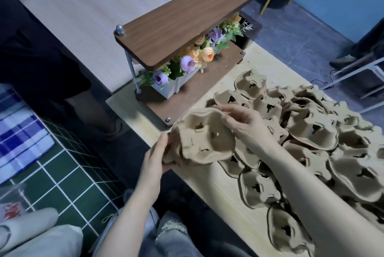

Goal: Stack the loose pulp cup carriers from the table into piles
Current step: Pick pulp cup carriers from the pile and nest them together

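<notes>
Gripping opposite rims, both hands hold one carrier [204, 134] above the desk [234, 200] edge. Left hand [154, 158] pinches its near-left side; right hand [243, 123] its far-right (loose carriers [311, 130] lie beyond).

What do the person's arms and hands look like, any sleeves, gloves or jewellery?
Both forearms are bare as far as the view reaches; no sleeves show. The left hand and right hand wear no gloves, and no rings, watch or bracelet are visible.

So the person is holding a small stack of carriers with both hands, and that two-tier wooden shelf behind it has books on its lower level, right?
Not quite. The head view shows both the left hand and right hand holding the small stack of carriers, but the lower level of the wooden shelf holds flowers, not books.
</notes>
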### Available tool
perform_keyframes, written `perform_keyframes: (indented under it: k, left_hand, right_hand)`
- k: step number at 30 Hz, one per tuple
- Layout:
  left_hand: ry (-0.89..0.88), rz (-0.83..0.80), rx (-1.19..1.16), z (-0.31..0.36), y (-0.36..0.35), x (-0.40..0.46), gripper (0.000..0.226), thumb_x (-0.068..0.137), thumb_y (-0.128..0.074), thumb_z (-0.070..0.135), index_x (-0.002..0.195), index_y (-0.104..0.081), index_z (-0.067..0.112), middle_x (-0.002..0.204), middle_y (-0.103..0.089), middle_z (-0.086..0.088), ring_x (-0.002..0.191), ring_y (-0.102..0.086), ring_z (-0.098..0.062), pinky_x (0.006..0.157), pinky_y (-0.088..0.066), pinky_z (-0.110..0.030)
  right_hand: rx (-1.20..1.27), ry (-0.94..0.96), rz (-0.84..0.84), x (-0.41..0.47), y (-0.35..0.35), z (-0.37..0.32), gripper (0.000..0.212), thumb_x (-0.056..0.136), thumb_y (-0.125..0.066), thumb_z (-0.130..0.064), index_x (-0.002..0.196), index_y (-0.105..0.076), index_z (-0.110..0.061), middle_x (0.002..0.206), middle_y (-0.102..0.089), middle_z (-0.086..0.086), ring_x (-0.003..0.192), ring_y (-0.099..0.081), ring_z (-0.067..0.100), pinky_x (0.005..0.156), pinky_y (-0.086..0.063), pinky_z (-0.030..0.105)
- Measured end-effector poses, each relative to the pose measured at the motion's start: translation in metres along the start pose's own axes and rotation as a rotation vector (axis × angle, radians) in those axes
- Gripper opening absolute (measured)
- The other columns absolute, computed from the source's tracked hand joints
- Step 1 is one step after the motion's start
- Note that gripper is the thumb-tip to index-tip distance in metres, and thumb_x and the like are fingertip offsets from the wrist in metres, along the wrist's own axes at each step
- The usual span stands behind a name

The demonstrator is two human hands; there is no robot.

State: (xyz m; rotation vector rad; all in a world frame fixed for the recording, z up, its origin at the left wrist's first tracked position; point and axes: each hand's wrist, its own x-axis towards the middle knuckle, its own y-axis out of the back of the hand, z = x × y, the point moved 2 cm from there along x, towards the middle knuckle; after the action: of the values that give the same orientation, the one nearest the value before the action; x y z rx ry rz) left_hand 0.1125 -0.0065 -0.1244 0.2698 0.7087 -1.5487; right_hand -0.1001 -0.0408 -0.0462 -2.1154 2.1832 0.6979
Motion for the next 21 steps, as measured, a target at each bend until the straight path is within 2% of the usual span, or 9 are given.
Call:
perform_keyframes:
  k: [3,5,7,9,11,12,14,16,21]
  left_hand:
    - [-0.005,-0.024,-0.038,0.007,-0.002,-0.003,0.061,0.085,-0.054,0.065,0.116,-0.071,0.015,0.100,-0.075,0.001,0.086,-0.068,-0.010,0.079,-0.056,-0.039]
    - [-0.017,-0.014,-0.014,0.009,-0.004,-0.004,0.051,0.086,-0.062,0.054,0.109,-0.069,0.009,0.087,-0.072,0.002,0.076,-0.066,-0.007,0.076,-0.054,-0.040]
    - [-0.027,0.016,0.025,0.009,-0.007,-0.005,0.028,0.090,-0.065,0.037,0.092,-0.067,0.009,0.082,-0.070,0.000,0.076,-0.065,-0.011,0.081,-0.052,-0.046]
    - [-0.023,0.065,0.026,0.008,-0.008,-0.004,0.018,0.091,-0.066,0.026,0.077,-0.063,0.015,0.078,-0.068,-0.002,0.074,-0.063,-0.013,0.080,-0.050,-0.045]
    - [-0.018,0.094,0.013,0.007,-0.008,-0.004,0.022,0.091,-0.066,0.024,0.070,-0.062,0.019,0.078,-0.067,-0.003,0.074,-0.062,-0.014,0.077,-0.050,-0.043]
    - [-0.018,0.100,0.005,0.006,-0.008,-0.004,0.023,0.092,-0.066,0.024,0.069,-0.062,0.019,0.079,-0.068,-0.003,0.075,-0.062,-0.014,0.077,-0.050,-0.043]
    - [-0.015,0.108,-0.010,0.004,-0.007,-0.004,0.022,0.092,-0.066,0.024,0.071,-0.062,0.018,0.081,-0.069,-0.003,0.079,-0.063,-0.017,0.077,-0.051,-0.042]
    - [-0.011,0.123,-0.032,0.002,-0.006,-0.004,0.020,0.092,-0.066,0.024,0.073,-0.063,0.018,0.083,-0.069,-0.003,0.082,-0.062,-0.019,0.075,-0.050,-0.041]
    - [0.012,0.134,-0.081,0.001,-0.002,-0.003,0.014,0.092,-0.065,0.023,0.080,-0.067,0.016,0.085,-0.069,-0.009,0.078,-0.060,-0.022,0.064,-0.047,-0.032]
  right_hand:
    - [-0.050,0.022,-0.027,-0.002,-0.011,0.000,0.022,0.096,-0.058,-0.009,0.101,-0.071,-0.026,0.080,-0.066,0.018,0.074,-0.054,0.014,0.066,-0.045,0.028]
    - [-0.108,0.000,-0.037,-0.003,-0.013,0.005,0.020,0.094,-0.061,-0.015,0.099,-0.072,-0.032,0.067,-0.056,0.003,0.067,-0.046,0.015,0.061,-0.038,0.030]
    - [-0.156,-0.027,-0.038,-0.005,-0.014,0.011,0.014,0.091,-0.065,-0.029,0.099,-0.074,-0.036,0.066,-0.052,-0.006,0.064,-0.044,0.013,0.061,-0.035,0.032]
    - [-0.129,-0.032,-0.020,-0.009,-0.015,0.012,0.013,0.090,-0.067,-0.032,0.101,-0.074,-0.033,0.071,-0.058,0.001,0.067,-0.048,0.013,0.064,-0.039,0.033]
    - [-0.036,-0.034,0.048,-0.019,-0.015,0.011,0.017,0.091,-0.067,-0.024,0.107,-0.073,-0.023,0.084,-0.068,0.013,0.073,-0.056,0.010,0.067,-0.047,0.026]
    - [0.021,-0.040,0.094,-0.025,-0.014,0.011,0.019,0.091,-0.066,-0.022,0.110,-0.072,-0.018,0.088,-0.071,0.012,0.074,-0.059,0.007,0.066,-0.048,0.019]
    - [0.125,-0.071,0.170,-0.040,-0.017,0.016,0.022,0.091,-0.065,-0.024,0.111,-0.070,-0.015,0.074,-0.068,0.004,0.064,-0.059,0.005,0.058,-0.046,0.013]
    - [0.236,-0.112,0.218,-0.058,-0.024,0.025,0.029,0.087,-0.066,-0.037,0.110,-0.068,-0.019,0.062,-0.056,0.000,0.054,-0.049,0.008,0.055,-0.040,0.018]
    - [0.180,-0.153,0.329,-0.087,-0.051,0.035,0.051,0.073,-0.070,-0.053,0.114,-0.058,-0.026,0.074,-0.061,0.000,0.061,-0.051,0.011,0.062,-0.047,0.024]
